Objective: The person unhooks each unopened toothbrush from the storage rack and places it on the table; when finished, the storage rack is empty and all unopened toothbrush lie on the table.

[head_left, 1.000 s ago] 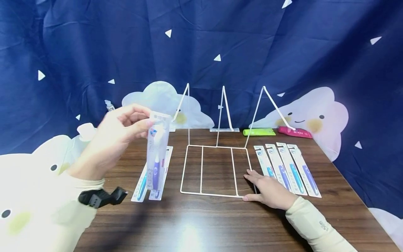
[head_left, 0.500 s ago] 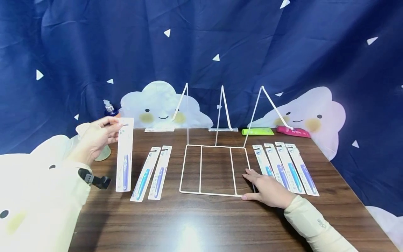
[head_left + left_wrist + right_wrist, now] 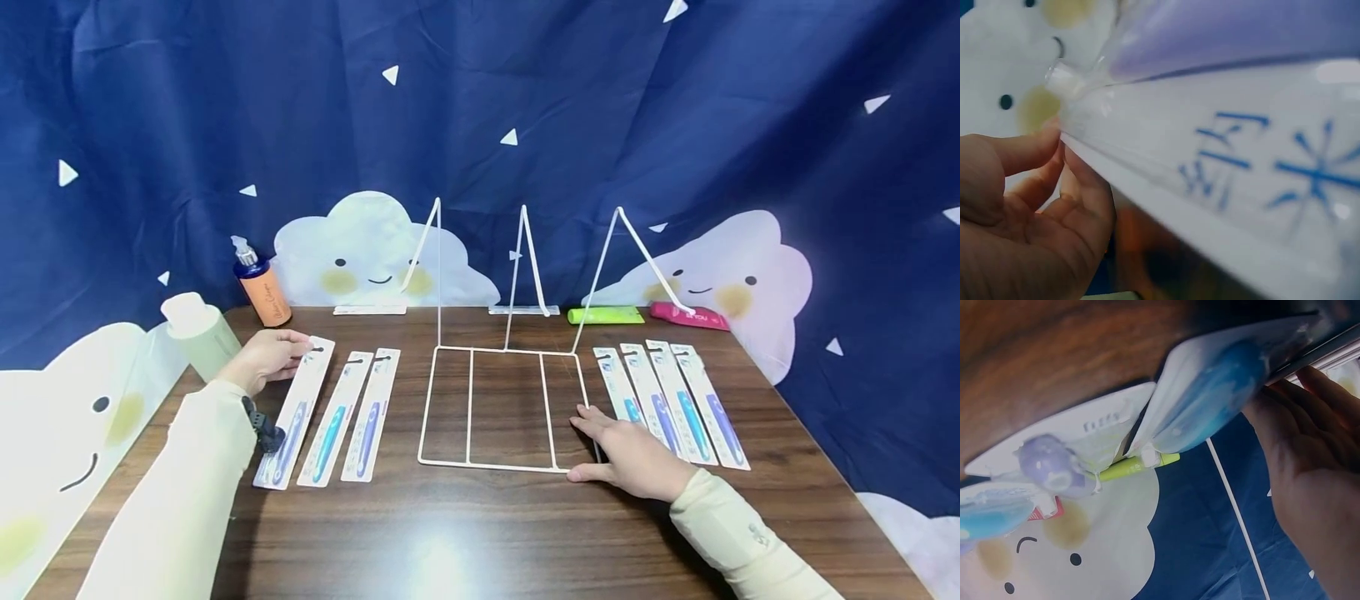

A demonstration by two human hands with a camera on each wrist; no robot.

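My left hand (image 3: 294,347) pinches the top end of a purple toothbrush pack (image 3: 295,412), which lies flat on the wooden table as the leftmost of three packs. In the left wrist view the thumb and fingers (image 3: 1063,165) clamp the pack's edge (image 3: 1222,181). Beside it lie a blue toothbrush pack (image 3: 333,417) and another purple one (image 3: 371,414). My right hand (image 3: 592,442) rests flat, fingers straight, at the front right corner of a white wire rack (image 3: 471,408). The right wrist view shows that hand (image 3: 1310,487) next to a blue pack (image 3: 1210,394).
Several toothbrush packs (image 3: 667,404) lie in a row right of the rack. An orange pump bottle (image 3: 262,290) and a pale green bottle (image 3: 198,333) stand at the back left. A green tube (image 3: 606,315) and a pink tube (image 3: 688,316) lie at the back right.
My left hand brought the purple pack down from the air and laid it on the table, left of the two other packs. The right hand stayed in place.
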